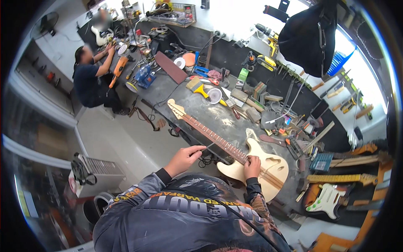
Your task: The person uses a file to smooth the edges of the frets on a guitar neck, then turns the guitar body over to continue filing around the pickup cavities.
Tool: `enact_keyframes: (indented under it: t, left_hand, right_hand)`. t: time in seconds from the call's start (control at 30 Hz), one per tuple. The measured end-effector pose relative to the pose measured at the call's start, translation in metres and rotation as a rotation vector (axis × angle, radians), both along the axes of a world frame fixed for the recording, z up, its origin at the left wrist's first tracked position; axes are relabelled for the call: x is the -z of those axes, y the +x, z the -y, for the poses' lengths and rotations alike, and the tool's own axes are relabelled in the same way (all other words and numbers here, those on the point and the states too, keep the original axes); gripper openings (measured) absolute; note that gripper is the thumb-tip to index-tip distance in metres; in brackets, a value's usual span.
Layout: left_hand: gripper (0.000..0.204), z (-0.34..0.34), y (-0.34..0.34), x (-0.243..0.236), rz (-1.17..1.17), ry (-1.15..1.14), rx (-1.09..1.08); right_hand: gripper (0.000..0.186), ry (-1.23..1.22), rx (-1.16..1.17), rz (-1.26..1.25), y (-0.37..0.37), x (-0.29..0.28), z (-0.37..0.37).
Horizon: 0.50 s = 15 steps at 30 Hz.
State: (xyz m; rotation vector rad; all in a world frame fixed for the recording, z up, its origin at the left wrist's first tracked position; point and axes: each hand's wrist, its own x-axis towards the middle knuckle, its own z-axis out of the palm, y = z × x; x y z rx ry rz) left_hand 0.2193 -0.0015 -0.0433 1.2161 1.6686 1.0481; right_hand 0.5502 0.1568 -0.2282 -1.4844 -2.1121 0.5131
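Note:
An unfinished electric guitar with a pale wood body (275, 161) lies along the near edge of the workbench, its fretted neck (214, 137) pointing up and left to the headstock (175, 109). My right hand (252, 167) is closed on the guitar where the neck meets the body. Beside the middle of the neck, my left hand (184, 159) pinches a thin dark rod-like tool (209, 145) whose tip reaches the neck's near edge. Whether that tip touches a fret is too small to tell.
On the dark workbench (163, 98) lie a yellow-handled brush (198, 87), a blue power tool (145, 76), a sanding belt (170, 67) and several blocks. A sunburst guitar body (327, 200) sits at the right. Another person (94, 77) works at the far left. A black bag (310, 38) hangs overhead.

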Motion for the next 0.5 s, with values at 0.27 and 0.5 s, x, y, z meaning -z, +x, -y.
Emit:
enact_keyframes:
  t: [0.27,0.5]
  left_hand:
    - [0.034,0.012,-0.084,0.003,0.015,0.012,0.11]
    - [0.032,0.019,-0.107,0.011,0.24,-0.056,0.067]
  right_hand:
    - [0.05,0.062,0.226,0.197,-0.027,0.012,0.031]
    - [0.058,0.001,0.216,0.311,-0.034,0.005,0.035]
